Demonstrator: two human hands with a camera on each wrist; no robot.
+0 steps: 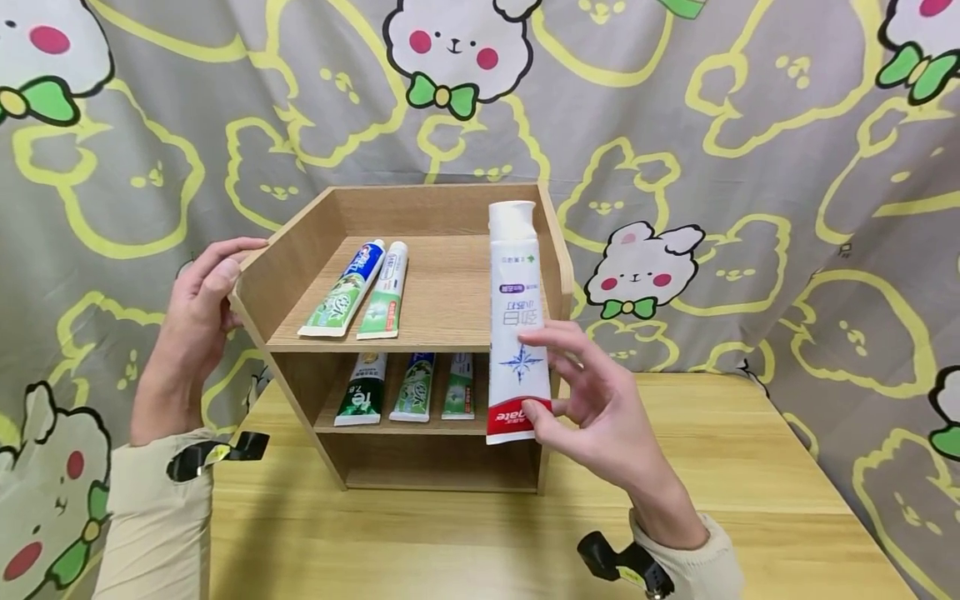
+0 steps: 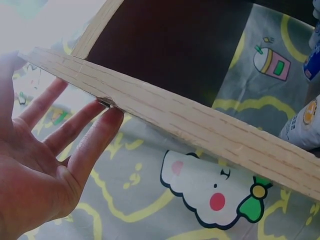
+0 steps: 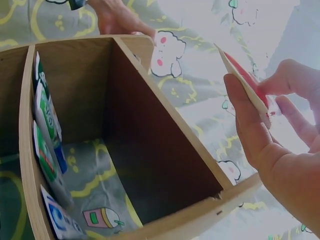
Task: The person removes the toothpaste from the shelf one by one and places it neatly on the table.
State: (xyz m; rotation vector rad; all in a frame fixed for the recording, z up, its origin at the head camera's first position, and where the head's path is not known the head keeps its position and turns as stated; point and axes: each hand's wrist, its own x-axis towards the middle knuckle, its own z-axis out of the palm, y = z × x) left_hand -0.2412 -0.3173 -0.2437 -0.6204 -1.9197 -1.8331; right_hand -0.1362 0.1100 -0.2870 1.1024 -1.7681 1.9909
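Observation:
My right hand [image 1: 592, 400] pinches a white Colgate toothpaste tube [image 1: 513, 292] near its red bottom end, its cap pointing up, in front of the right part of a wooden shelf unit [image 1: 442, 342]. In the right wrist view the same tube [image 3: 245, 82] appears edge-on between thumb and fingers. My left hand [image 1: 195, 308] touches the unit's left side panel from outside; in the left wrist view its fingers [image 2: 95, 145] reach fairly straight to the panel edge. On the top board lie a blue-green toothpaste tube [image 1: 345, 292] and a slimmer white-green one [image 1: 386, 292], side by side.
The middle level holds a dark green tube [image 1: 362, 392], a blue-green tube [image 1: 414, 387] and a white-green tube [image 1: 460, 387]; a blue-white tube [image 3: 60, 215] shows there from the right wrist. A wooden table [image 1: 712, 467] carries the unit before a patterned curtain [image 1: 675, 125].

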